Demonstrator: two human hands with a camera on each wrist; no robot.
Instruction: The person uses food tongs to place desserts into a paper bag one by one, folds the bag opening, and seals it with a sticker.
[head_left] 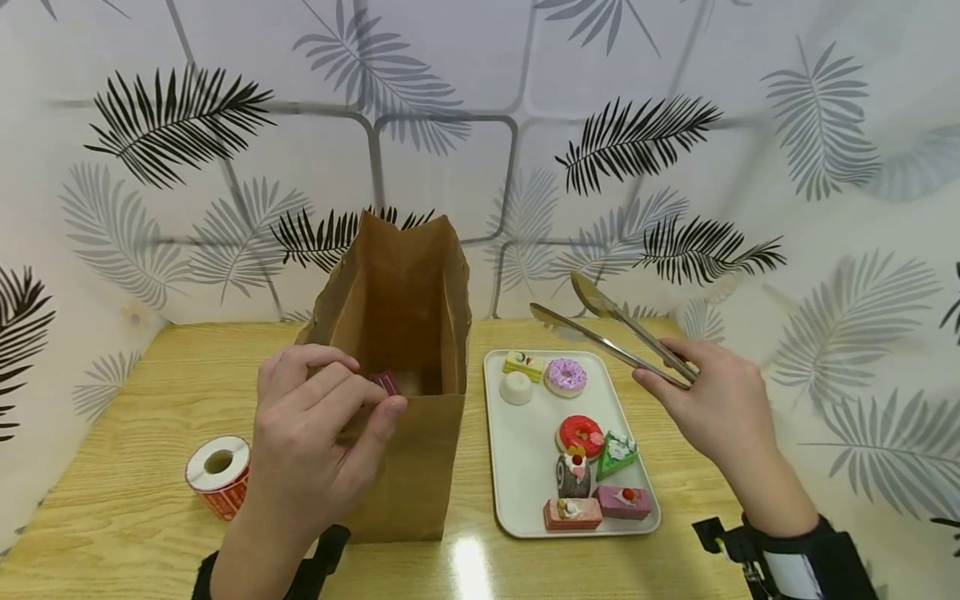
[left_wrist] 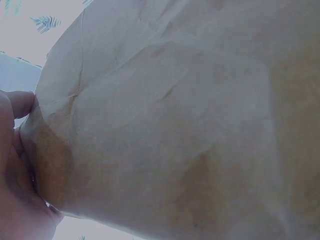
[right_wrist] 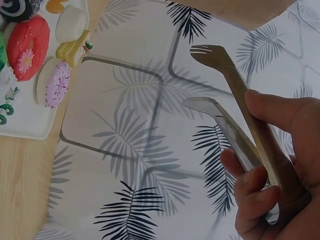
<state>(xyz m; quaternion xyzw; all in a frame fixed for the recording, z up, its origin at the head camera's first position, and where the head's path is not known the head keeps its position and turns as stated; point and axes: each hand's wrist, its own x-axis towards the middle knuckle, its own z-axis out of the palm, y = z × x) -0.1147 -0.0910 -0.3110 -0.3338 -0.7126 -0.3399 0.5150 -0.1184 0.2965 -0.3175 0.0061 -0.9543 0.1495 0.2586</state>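
My left hand [head_left: 318,433] pinches the near left rim of a tall brown paper bag [head_left: 408,467], which stands upright with its mouth open. In the left wrist view, the bag's side [left_wrist: 175,125] fills most of the picture, with the fingers at its edge. Inside the bag shows a small purple-pink piece [head_left: 387,383], partly hidden by the hand. My right hand [head_left: 712,400] holds metal serving tongs [head_left: 615,333] above the tray's right side. The tongs' tips are spread apart, nothing between them, in the right wrist view too.
A white tray [head_left: 521,483] right of the bag carries a purple-sprinkled donut [head_left: 566,377], a red donut [head_left: 581,437], a green triangular cake [head_left: 617,454] and several other small cakes. Left of the bag stands a roll of red-and-white labels [head_left: 219,475]. Leaf-patterned cloth [head_left: 465,167] hangs behind the table.
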